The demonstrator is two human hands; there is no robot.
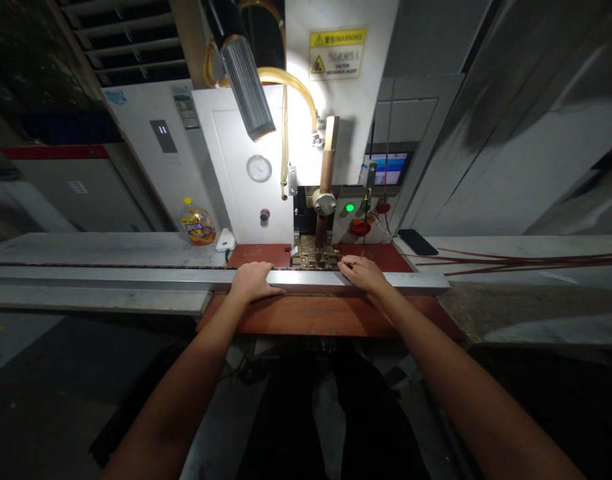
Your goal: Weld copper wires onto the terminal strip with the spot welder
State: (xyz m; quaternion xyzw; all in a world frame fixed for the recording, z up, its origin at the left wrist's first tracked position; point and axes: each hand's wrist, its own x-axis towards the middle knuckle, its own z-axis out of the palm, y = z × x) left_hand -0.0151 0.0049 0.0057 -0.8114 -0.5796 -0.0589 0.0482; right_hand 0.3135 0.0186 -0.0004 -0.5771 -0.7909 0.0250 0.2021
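A long silver metal bar [306, 280] lies across the front of the machine, over a reddish-brown board [286, 315]. My left hand [253, 281] is wrapped over the bar, thumb on the near side and fingers on the far side. Farther right, my right hand [365, 273] rests at the bar's far edge, its fingertips pinched together; what they hold is too small to make out. Between the hands, behind the bar, sits a brass-coloured metal fixture [312, 255]. A copper electrode [325, 180] comes down onto it from above.
A work lamp [249, 87] lights the machine. Left on the counter stand a bottle of orange liquid [197, 223] and a small white device [226, 240]. To the right are a dark phone [418, 242] and several thin reddish rods [516, 261]. A red knob [361, 228] sits behind my right hand.
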